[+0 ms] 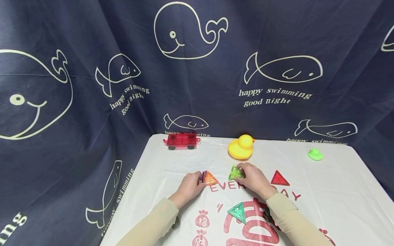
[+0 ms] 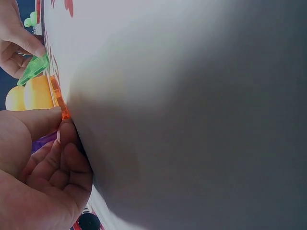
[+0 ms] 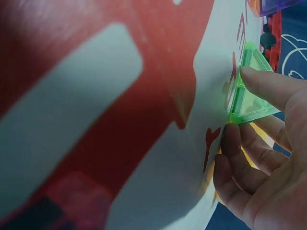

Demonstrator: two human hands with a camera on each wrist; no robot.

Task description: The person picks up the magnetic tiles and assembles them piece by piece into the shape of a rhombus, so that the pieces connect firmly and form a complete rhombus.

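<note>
My left hand (image 1: 193,182) grips a purple magnetic tile (image 1: 204,176), standing on edge beside an orange triangular magnetic tile (image 1: 210,179) low over the white table cover. In the left wrist view the thumb and index fingertips meet at the orange tile (image 2: 58,96), and fingers partly hide the purple tile (image 2: 43,142). A light green triangular magnetic tile (image 1: 234,173) is pinched between the thumb and fingers of my right hand (image 1: 253,178). In the right wrist view this green tile (image 3: 252,91) stands upright with its lower edge near the cover.
Nearer me lies a teal triangular tile (image 1: 238,212); a red triangular tile (image 1: 279,178) lies to the right. Along the back stand a red toy car base (image 1: 182,140), a yellow duck (image 1: 241,147) and a small green duck (image 1: 315,154). A dark curtain (image 1: 197,85) hangs behind.
</note>
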